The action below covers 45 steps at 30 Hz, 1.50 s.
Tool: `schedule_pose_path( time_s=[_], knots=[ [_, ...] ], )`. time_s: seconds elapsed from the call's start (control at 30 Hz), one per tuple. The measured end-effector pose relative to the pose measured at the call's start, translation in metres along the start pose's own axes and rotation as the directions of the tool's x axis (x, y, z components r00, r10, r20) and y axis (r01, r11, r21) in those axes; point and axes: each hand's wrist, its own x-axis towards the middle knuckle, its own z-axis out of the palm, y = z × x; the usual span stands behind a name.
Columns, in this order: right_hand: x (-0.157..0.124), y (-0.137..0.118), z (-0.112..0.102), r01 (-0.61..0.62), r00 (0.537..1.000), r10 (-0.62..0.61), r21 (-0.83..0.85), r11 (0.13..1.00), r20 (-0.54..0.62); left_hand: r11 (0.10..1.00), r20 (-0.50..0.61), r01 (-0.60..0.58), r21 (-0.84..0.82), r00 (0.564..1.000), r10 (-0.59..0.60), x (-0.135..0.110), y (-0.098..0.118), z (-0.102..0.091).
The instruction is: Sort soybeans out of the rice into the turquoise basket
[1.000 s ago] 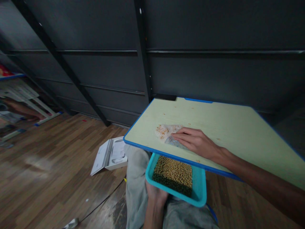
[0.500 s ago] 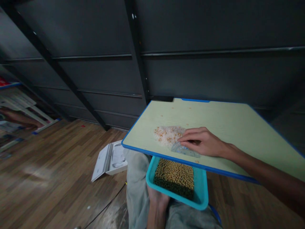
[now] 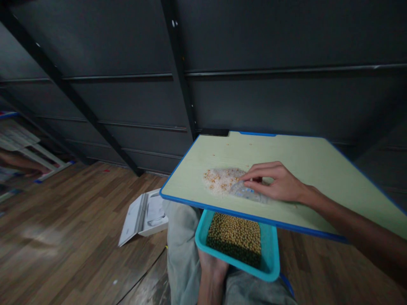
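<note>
Left hand (image 3: 213, 263) holds the teal tray (image 3: 271, 254) above it, best kept level; right hand (image 3: 278, 182), half-curled, gripping or not I can't tell, needs gentleness at the grain pile (image 3: 219, 182).

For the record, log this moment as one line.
left hand: under turquoise tray of beans | right hand: at clear plastic | beside plastic: white grains on table

Dark grey panelled wall (image 3: 127, 51): dimly lit, shadowed at right.
Brown wood-plank floor (image 3: 82, 212): pale glare caught, left side.
Pale green, blue-rimmed tabletop (image 3: 295, 163): softly lit.
Clear blue-marked plastic bag (image 3: 243, 192): markings blurred.
Frame edges: stretched.
</note>
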Motion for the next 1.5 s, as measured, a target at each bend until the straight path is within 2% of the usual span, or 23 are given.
schedule_pose_path(
  time_s=[0.1,0.17,0.33,0.4,0.5,0.67,0.8,0.97,1.17,1.3,1.4,1.5],
  knots=[
    [0.001,0.004,-0.028,-0.084,0.992,0.066,-0.161,0.983,-0.111,0.999,0.037,0.008,-0.039,0.999,-0.007,0.003,-0.001,-0.006],
    [-0.01,0.012,-0.048,-0.153,0.982,0.114,-0.291,0.944,-0.148,0.998,0.081,0.029,-0.053,0.996,-0.024,0.005,-0.003,-0.008],
    [-0.07,0.04,-0.078,-0.28,0.96,0.239,-0.52,0.807,-0.145,0.991,0.195,0.116,-0.071,0.976,-0.1,0.008,-0.016,0.0],
    [-0.092,0.046,-0.081,-0.285,0.954,0.284,-0.567,0.773,-0.091,0.988,0.2,0.136,-0.078,0.973,-0.118,0.007,-0.02,0.005],
    [-0.109,0.043,-0.079,-0.274,0.953,0.299,-0.585,0.764,-0.056,0.986,0.161,0.136,-0.093,0.98,-0.12,0.003,-0.027,0.014],
    [-0.119,0.014,-0.066,-0.211,0.967,0.253,-0.582,0.785,-0.01,0.984,0.07,0.152,-0.089,0.987,-0.146,-0.004,-0.046,0.023],
    [-0.128,-0.014,-0.054,-0.137,0.971,0.227,-0.595,0.792,0.078,0.977,0.131,0.211,-0.043,0.97,-0.204,-0.006,-0.063,0.022],
    [-0.128,-0.037,-0.05,-0.097,0.977,0.187,-0.566,0.819,0.103,0.974,0.193,0.224,-0.017,0.957,-0.216,-0.005,-0.067,0.02],
    [-0.122,-0.032,-0.053,-0.102,0.978,0.186,-0.576,0.811,0.09,0.978,0.2,0.208,0.0,0.958,-0.204,0.001,-0.065,0.012],
    [-0.114,-0.028,-0.052,-0.101,0.979,0.18,-0.548,0.83,0.091,0.971,0.232,0.236,0.044,0.943,-0.24,0.001,-0.06,0.019],
    [-0.098,-0.016,-0.057,-0.152,0.987,0.158,-0.513,0.845,-0.032,0.969,0.225,0.242,0.052,0.943,-0.247,0.002,-0.05,0.023],
    [-0.068,0.016,-0.067,-0.242,0.969,0.176,-0.518,0.821,-0.175,0.981,0.211,0.193,0.025,0.958,-0.194,0.006,-0.037,0.014]
  ],
)
